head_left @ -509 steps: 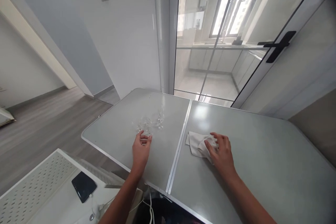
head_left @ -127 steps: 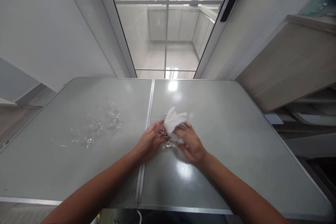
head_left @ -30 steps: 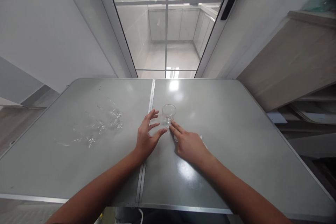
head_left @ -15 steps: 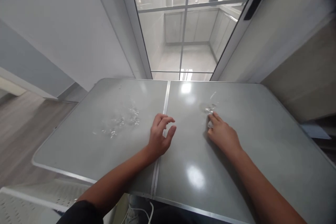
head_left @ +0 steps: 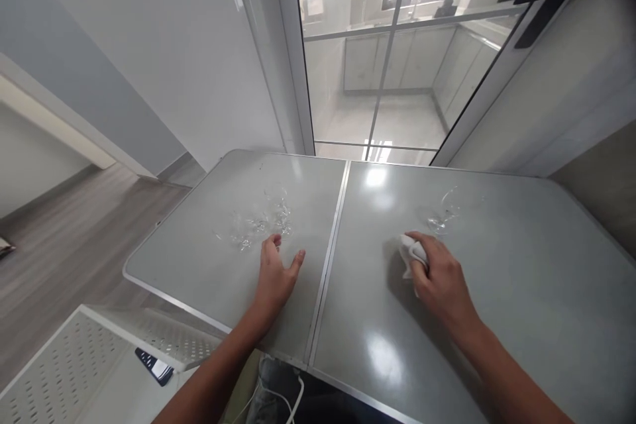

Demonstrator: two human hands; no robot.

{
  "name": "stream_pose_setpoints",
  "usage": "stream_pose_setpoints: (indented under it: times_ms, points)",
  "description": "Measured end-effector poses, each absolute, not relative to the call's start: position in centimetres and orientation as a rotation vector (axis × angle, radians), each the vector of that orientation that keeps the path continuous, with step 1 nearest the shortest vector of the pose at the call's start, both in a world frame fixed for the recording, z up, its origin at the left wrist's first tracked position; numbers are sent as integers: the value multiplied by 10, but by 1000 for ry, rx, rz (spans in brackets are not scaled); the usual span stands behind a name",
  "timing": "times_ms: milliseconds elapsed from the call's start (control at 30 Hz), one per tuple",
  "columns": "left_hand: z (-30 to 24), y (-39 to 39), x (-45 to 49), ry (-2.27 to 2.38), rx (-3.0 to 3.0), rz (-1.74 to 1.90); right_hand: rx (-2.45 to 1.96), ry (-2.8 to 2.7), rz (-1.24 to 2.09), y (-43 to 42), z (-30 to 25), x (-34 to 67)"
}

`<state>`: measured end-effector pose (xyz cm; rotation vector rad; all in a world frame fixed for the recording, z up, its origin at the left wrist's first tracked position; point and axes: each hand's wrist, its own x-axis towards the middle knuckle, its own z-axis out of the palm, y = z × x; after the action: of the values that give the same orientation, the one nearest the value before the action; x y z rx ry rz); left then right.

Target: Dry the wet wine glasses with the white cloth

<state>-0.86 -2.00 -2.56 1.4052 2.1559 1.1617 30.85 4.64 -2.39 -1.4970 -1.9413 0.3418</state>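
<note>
Your left hand (head_left: pixel 275 275) lies open on the grey folding table (head_left: pixel 497 291), a cluster of small clear glasses (head_left: pixel 258 222) just ahead of it; your right hand (head_left: pixel 442 278), well apart, grips a crumpled white cloth (head_left: pixel 411 253) beside one lone clear glass (head_left: pixel 440 215).

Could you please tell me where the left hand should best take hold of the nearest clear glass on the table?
Probably round its side wall, thumb and fingers coming from the near edge: the left hand lies open just before the nearest glass, and the other glasses crowd its left side. Its exact shape is too blurred to tell.
</note>
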Motion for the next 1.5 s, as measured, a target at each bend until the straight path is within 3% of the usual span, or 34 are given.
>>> stream_pose_setpoints:
  times_ms: [300, 667, 833, 1000, 1267, 1500]
  points:
    - [-52, 16, -40, 2024, 1236, 1329, -1365, -1782, 1121, 40, -20, 300]
    - [-45, 26, -31, 1964, 1264, 1364, -1331, -1428, 1466, 41, -24, 297]
    - [-22, 29, -2, 1687, 1490, 1320, -1335, -985, 1626, 43, -19, 299]
    - [-13, 55, 35, 1487, 2036, 1106, -1279, -823, 1486, 54, -21, 308]
    - [-52, 59, 54, 1371, 2520, 1027, -1358, -1172, 1089, 58, -29, 309]
    - [-52, 53, 49, 1319, 2677, 1043, -1549, -1454, 480, 48, -13, 305]
